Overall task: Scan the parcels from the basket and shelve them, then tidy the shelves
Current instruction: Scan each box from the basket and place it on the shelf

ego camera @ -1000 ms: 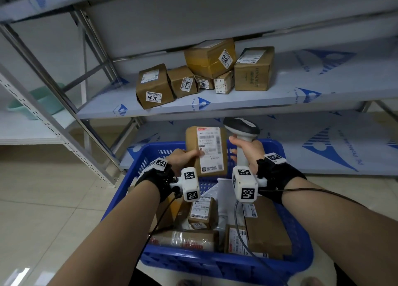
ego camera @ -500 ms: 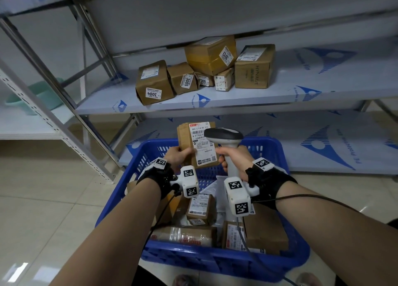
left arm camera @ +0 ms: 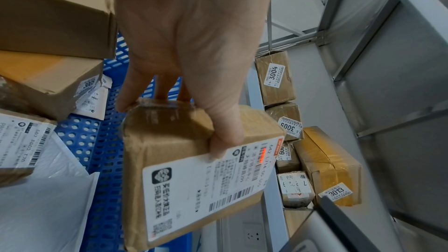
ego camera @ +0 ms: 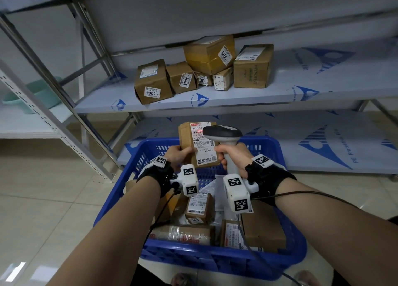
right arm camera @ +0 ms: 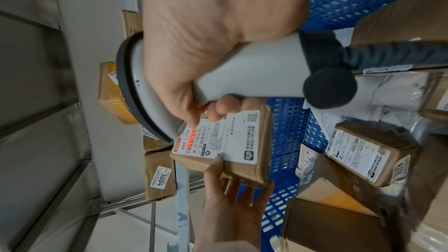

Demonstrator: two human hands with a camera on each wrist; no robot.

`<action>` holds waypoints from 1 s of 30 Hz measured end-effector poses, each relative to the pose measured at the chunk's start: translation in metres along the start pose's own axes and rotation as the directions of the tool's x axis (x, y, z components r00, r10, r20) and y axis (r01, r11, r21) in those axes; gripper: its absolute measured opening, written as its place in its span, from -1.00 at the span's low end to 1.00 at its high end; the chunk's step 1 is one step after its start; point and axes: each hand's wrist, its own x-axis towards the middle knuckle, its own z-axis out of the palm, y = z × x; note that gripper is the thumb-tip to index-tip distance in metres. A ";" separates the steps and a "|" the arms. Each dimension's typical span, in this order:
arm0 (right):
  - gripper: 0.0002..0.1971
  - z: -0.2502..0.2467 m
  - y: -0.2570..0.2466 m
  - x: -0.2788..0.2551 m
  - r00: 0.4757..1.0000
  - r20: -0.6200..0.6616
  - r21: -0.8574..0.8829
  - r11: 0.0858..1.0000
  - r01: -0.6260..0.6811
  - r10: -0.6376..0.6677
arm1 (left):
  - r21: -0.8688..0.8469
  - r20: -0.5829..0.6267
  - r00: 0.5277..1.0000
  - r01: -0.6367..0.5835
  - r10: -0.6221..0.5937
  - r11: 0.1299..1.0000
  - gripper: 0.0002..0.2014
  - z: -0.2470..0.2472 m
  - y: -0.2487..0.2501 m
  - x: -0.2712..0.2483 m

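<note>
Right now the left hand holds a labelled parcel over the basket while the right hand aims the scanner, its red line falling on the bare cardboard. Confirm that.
Not quite: the red line falls on the parcel's white label, across its barcode, as the left wrist view shows. The rest stands.

Grey metal shelving (ego camera: 323, 87) stands on a pale tiled floor (ego camera: 43, 199) against a grey wall (ego camera: 193, 10).
</note>
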 end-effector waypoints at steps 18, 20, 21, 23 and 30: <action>-0.77 -0.002 -0.004 -0.005 1.000 -0.011 0.017 0.999 -0.029 0.029 | 0.000 -0.002 1.000 0.006 -0.006 1.000 -0.50 -0.001 0.008 -0.003; -0.77 -0.001 -0.003 -0.007 0.999 -0.019 0.040 0.999 -0.031 0.032 | 0.006 0.000 1.000 0.007 -0.007 1.000 -0.50 0.000 0.008 -0.002; -0.79 -0.001 -0.002 -0.007 0.999 -0.019 0.052 0.998 -0.029 0.030 | 0.018 -0.004 1.000 0.006 -0.006 1.000 -0.49 0.000 0.008 -0.002; -0.82 -0.002 -0.001 -0.009 0.999 -0.021 0.074 0.997 -0.026 0.028 | 0.030 -0.013 1.000 0.000 0.000 1.000 -0.46 0.001 0.007 -0.002; -0.76 -0.008 -0.003 -0.012 0.999 -0.013 0.067 0.997 -0.037 0.038 | -0.009 0.007 1.000 0.005 -0.005 1.000 -0.45 0.001 0.006 -0.004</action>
